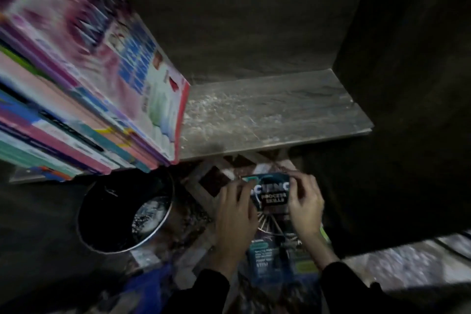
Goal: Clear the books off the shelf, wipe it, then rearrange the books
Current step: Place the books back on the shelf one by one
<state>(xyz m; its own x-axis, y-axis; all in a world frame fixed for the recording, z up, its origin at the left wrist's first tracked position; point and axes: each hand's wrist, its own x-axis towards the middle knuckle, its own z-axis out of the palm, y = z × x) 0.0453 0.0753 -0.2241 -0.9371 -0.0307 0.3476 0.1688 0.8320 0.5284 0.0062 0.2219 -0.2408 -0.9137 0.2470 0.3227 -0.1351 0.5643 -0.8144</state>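
A dark science book [271, 196] with a teal cover lies low on the floor below the shelf. My left hand [235, 214] and my right hand [304, 202] both hold it by its far end, fingers curled over the top edge. The grey wooden shelf board [275, 112] shows a bare, dusty stretch on its right half. A row of several colourful books [84, 99] stands on the shelf's left half, leaning and blurred.
A black round bucket [122, 214] with water in it stands on the floor left of my hands. The floor [196, 214] is patterned tile. Dark cabinet walls [407, 84] close in the shelf at the right and back.
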